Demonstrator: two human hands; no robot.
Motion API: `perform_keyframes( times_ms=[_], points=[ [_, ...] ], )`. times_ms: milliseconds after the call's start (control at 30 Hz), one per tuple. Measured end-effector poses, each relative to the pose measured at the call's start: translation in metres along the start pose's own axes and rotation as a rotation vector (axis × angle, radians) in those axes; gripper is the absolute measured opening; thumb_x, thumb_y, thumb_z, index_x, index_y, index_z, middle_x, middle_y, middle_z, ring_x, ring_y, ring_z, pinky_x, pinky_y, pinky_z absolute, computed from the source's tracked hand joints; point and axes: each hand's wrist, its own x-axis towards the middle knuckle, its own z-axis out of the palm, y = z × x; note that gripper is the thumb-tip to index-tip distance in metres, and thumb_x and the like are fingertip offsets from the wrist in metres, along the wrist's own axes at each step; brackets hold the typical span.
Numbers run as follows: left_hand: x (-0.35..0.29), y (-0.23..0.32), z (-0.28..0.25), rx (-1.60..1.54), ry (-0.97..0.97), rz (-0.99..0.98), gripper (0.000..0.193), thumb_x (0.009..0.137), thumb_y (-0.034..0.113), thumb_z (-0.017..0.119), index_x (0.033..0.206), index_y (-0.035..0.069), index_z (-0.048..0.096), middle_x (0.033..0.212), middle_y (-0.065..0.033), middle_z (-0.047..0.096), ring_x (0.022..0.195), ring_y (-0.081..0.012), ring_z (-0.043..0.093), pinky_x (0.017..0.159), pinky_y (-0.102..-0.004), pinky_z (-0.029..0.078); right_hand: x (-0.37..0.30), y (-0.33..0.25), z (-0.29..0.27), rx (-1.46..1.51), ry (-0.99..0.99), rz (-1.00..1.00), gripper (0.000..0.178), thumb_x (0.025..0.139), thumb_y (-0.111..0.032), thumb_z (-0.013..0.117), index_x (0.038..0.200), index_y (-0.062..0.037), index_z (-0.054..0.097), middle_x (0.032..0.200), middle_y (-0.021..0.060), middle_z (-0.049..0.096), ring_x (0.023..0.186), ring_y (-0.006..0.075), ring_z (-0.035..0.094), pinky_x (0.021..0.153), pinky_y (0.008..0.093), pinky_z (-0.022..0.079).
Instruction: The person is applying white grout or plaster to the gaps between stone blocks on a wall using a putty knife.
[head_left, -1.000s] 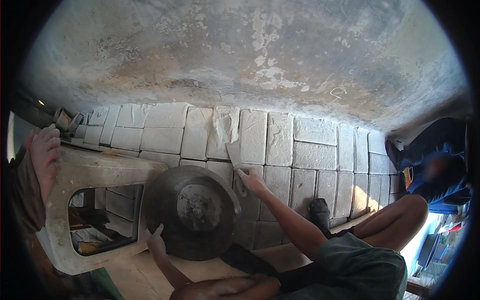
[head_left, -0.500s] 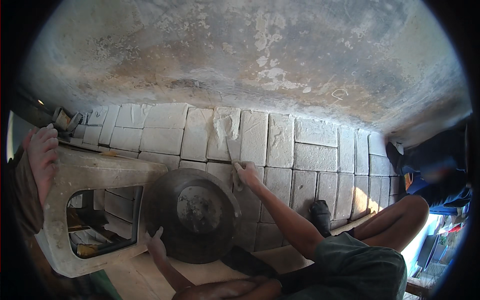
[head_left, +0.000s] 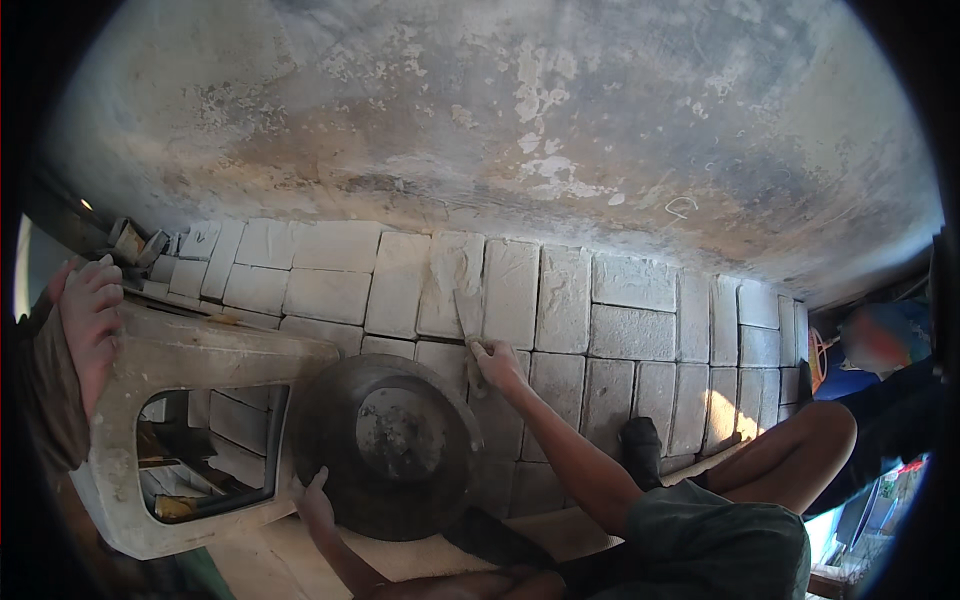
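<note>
The rough wall (head_left: 400,110) bounds the far side, and pale blocks (head_left: 563,298) cover the ground up to it, with dark joints between them. Above the blade of the scraper (head_left: 467,312) there is only the rest of one block before the wall. To the right of the right hand (head_left: 500,366), the bare block tops give open room as far as the black boot (head_left: 641,455). On the left the room is narrow: the dark round basin (head_left: 322,425) is just beside the pale frame (head_left: 225,345), which has a large opening, and through it a yellowish piece (head_left: 175,507) can be seen. The basin holds grey material (head_left: 398,432) with darker patches on its bottom; how deep it is, I cannot tell. The left hand (head_left: 315,500) is at the near left rim of the basin, with one finger raised; whether it grips, I cannot tell. The right hand is closed on the scraper handle. The scraper is at a joint between two blocks, its long axis running toward the wall, the blade pointing there and slightly left, the handle end toward the person.
</note>
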Motion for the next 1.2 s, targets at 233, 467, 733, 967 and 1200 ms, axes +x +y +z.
perform_keyframes(
  times_ms=[233, 467, 733, 967, 1200],
  points=[
    [0.017, -0.034, -0.010, -0.020, -0.001, -0.064, 0.042, 0.077, 0.010, 0.061, 0.114, -0.006, 0.053, 0.112, -0.0150, 0.051, 0.103, -0.0264, 0.050, 0.092, -0.0342, 0.035, -0.020, -0.037, -0.007, 0.044, -0.061, 0.024, 0.047, 0.085, -0.034, 0.055, 0.108, 0.0062, 0.057, 0.106, 0.0261, 0.058, 0.104, 0.0354, 0.055, 0.089, 0.0400, 0.041],
    [0.013, -0.025, -0.003, 0.021, 0.007, -0.054, 0.044, 0.076, 0.012, 0.062, 0.116, -0.005, 0.051, 0.112, -0.0148, 0.048, 0.104, -0.0270, 0.049, 0.093, -0.0348, 0.034, 0.006, -0.045, -0.013, -0.042, 0.074, 0.042, 0.042, 0.084, -0.031, 0.056, 0.100, 0.0074, 0.061, 0.101, 0.0267, 0.060, 0.098, 0.0365, 0.058, 0.086, 0.0400, 0.043],
    [0.022, -0.044, -0.011, -0.085, -0.012, -0.098, 0.044, 0.077, 0.013, 0.063, 0.115, -0.005, 0.051, 0.112, -0.0139, 0.047, 0.103, -0.0266, 0.049, 0.092, -0.0346, 0.035, 0.028, -0.079, -0.016, -0.092, -0.033, 0.067, 0.042, 0.082, -0.031, 0.057, 0.098, 0.0077, 0.061, 0.099, 0.0263, 0.061, 0.097, 0.0365, 0.058, 0.085, 0.0407, 0.044],
    [0.010, -0.024, -0.004, -0.086, 0.000, -0.084, 0.044, 0.077, 0.013, 0.063, 0.115, -0.006, 0.050, 0.112, -0.0143, 0.048, 0.103, -0.0266, 0.049, 0.092, -0.0348, 0.035, 0.071, -0.078, -0.015, -0.107, 0.038, 0.107, 0.046, 0.080, -0.032, 0.058, 0.100, 0.0088, 0.059, 0.099, 0.0270, 0.060, 0.098, 0.0368, 0.058, 0.085, 0.0408, 0.044],
    [0.024, -0.051, -0.013, -0.087, -0.007, -0.057, 0.045, 0.077, 0.012, 0.063, 0.115, -0.007, 0.049, 0.113, -0.0158, 0.049, 0.103, -0.0273, 0.048, 0.093, -0.0352, 0.035, 0.086, -0.096, -0.003, -0.105, 0.095, 0.091, 0.051, 0.078, -0.034, 0.058, 0.104, 0.0095, 0.057, 0.103, 0.0273, 0.059, 0.101, 0.0373, 0.057, 0.086, 0.0402, 0.045]
  ],
)
